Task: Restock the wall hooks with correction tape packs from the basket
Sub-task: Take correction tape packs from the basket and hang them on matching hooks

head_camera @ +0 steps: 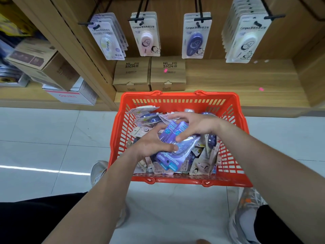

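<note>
My left grip (151, 143) and right grip (195, 125) both curl around purple packs (177, 147) over the basket (175, 97); cardboard boxes (149, 74) stand at the shelf (237, 80) front edge, under the hooks (135, 19).

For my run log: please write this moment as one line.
step: picking from basket | left hand: grips purple packs | right hand: grips same packs | wall hooks: four, all hold packs
</note>
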{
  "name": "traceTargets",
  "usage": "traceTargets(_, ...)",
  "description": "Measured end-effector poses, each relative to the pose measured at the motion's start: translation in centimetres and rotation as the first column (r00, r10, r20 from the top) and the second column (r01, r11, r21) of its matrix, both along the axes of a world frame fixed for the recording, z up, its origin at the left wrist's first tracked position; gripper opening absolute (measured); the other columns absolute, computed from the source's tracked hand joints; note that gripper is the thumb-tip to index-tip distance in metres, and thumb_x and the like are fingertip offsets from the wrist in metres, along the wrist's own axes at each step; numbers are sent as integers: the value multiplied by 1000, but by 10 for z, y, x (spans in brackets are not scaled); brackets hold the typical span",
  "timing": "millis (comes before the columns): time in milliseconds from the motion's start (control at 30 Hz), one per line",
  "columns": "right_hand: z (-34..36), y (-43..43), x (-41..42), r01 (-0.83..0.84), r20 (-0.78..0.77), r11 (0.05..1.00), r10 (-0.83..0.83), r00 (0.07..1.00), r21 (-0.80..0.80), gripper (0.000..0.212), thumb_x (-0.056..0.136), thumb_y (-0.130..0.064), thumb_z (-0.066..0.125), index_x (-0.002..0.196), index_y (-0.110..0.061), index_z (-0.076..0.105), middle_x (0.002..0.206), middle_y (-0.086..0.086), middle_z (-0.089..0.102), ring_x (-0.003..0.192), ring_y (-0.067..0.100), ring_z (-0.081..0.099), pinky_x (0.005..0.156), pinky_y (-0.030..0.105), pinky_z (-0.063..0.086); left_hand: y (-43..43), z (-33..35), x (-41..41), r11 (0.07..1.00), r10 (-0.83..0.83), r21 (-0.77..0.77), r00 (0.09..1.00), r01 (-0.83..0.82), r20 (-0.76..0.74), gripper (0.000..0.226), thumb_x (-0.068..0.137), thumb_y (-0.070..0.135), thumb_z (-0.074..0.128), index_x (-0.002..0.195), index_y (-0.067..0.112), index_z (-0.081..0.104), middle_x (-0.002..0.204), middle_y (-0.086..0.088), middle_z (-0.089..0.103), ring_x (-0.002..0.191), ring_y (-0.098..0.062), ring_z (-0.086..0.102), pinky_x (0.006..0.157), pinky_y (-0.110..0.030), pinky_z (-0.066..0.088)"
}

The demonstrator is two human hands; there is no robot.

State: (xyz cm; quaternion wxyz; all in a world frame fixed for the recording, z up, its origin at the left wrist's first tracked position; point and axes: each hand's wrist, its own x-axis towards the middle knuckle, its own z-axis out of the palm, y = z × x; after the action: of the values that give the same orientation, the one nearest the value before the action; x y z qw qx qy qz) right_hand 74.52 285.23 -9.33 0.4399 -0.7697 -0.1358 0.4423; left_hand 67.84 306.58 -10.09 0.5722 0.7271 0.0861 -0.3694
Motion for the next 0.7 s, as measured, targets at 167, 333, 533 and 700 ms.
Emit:
traceTargets(167, 15, -4, 7, -196, -17, 976, 196, 981, -96, 98, 58, -49, 96, 140, -55, 45, 163, -16, 26, 149, 11, 27, 121, 44, 31, 0, 19, 4, 994, -104, 40, 991, 101, 80, 83, 73, 21, 92, 142, 37, 49, 133, 3, 52, 109, 2, 56, 86, -19, 55)
traceTargets(333, 18, -8, -1, -100, 16, 992, 102, 995, -82, 82, 59, -51, 93, 129, -52, 53, 151, -18, 37, 142, 10, 34, 117, 37, 32, 7, 27, 7, 998, -54, 49, 986, 47, 158, 76, 65, 23, 94, 128, 41, 56, 129, 2, 54, 108, -13, 68, 90, -33, 60)
traceTargets(533, 20, -10, -12, 94, 41, 994, -92, 995, -47, 74, 67, -46, 93, 129, -42, 52, 152, -12, 39, 138, 12, 37, 115, 35, 31, 8, 34, 13, 981, 179, 24, 948, -192, 262, 80, 61, 27, 96, 130, 34, 56, 130, -1, 57, 111, -17, 67, 89, -46, 61)
traceTargets(700, 12, -10, -10, 73, 61, 992, -67, 996, -107, 116, 35, -76, 89, 137, -34, 53, 149, -11, 48, 137, 13, 46, 119, 41, 36, -3, 33, 11, 963, 227, 44, 890, -265, 395, 81, 64, 27, 96, 133, 35, 54, 133, 10, 54, 125, -5, 51, 104, -34, 47)
